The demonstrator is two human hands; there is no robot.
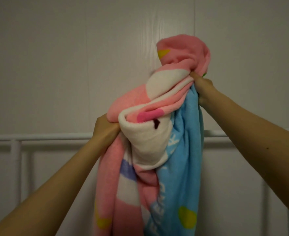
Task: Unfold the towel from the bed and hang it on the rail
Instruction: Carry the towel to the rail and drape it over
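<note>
Towel (157, 150), bunched and multicoloured, is held up in front of a pale panelled wall (63, 57), my fingers buried in its folds. My left hand (104, 128) is clenched around a thick pink-and-white gather at the cloth's left side, the fingers themselves hidden in the fabric. My right hand (203, 89), raised higher, grips another gather where pink meets blue, the thumb pressed into the fold. Above that grip a pink loop with a yellow patch stands up; below, the towel hangs in long twisted folds, pink on the left, blue with white lettering and a yellow spot on the right, running out of the bottom of the view. Behind the cloth a white rail (46, 136) crosses horizontally, with upright white bars beneath it. Both my bare forearms reach up from the lower corners.
</note>
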